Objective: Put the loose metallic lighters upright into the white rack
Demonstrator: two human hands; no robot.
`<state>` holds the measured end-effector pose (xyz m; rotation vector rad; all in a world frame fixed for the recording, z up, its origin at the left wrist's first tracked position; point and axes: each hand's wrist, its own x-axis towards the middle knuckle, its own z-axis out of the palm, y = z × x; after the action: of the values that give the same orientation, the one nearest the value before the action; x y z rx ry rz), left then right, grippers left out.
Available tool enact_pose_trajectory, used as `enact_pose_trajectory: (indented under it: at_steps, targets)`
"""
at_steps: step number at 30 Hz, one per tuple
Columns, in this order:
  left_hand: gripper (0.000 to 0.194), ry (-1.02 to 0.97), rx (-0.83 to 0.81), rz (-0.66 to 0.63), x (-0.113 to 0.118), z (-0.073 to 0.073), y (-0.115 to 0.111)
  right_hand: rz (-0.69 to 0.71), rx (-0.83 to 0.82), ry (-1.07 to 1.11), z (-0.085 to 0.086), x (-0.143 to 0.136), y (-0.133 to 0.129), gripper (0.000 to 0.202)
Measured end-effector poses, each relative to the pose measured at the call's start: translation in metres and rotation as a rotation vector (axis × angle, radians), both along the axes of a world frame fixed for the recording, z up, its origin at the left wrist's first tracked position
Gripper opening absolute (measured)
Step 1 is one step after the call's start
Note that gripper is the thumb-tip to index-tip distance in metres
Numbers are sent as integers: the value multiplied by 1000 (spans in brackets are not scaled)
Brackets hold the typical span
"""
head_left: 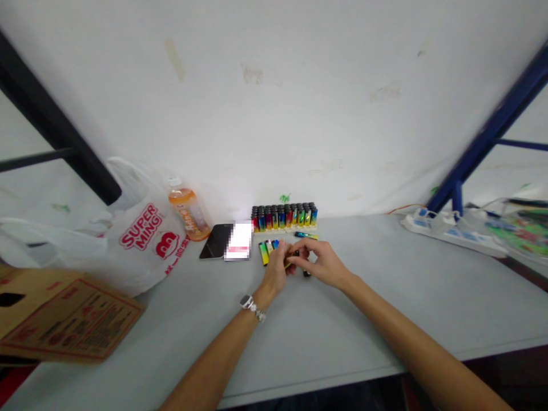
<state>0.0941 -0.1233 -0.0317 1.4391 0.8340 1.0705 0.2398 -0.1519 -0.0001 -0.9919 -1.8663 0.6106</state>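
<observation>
My left hand (277, 267) and my right hand (324, 261) meet over the middle of the table, their fingers closed on a small lighter (287, 265) that is mostly hidden. Just left of my left fingers lie several loose lighters (264, 253) in bright yellow, green and blue. Another lighter (306, 235) lies on its side behind my right hand, and a small black-ended piece (307, 273) shows below the right fingers. Against the wall, rows of colourful lighters (282, 217) with black tops stand upright in a pale tray (285, 231).
Two phones (216, 241) lie left of the tray, one with a lit screen. Farther left are an orange drink bottle (188, 208), a white plastic bag (145, 240) and a cardboard box (72, 314). A white power strip (454, 234) with cables sits at the right, by a blue post (492, 131).
</observation>
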Motion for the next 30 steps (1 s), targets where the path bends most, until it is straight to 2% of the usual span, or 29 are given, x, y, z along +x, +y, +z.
enact_pose_trajectory:
  at_steps: [3,6,11,15,21,30]
  targets:
    - [60,31,48,127,0,1,3,-167,-32,60,5,12,16,32]
    - [48,70,77,264,-2,0,6,-311,-13,34,17,27,45,35]
    - [41,92,118,288,-5,0,7,-452,56,-344,36,37,98,25]
    - [42,102,129,263,-8,0,8,-502,46,-611,39,27,122,20]
    - [44,151,168,293,-12,-1,11,-541,8,-810,33,16,131,25]
    - [47,160,184,294,-12,-3,12,-521,-14,-907,26,11,120,34]
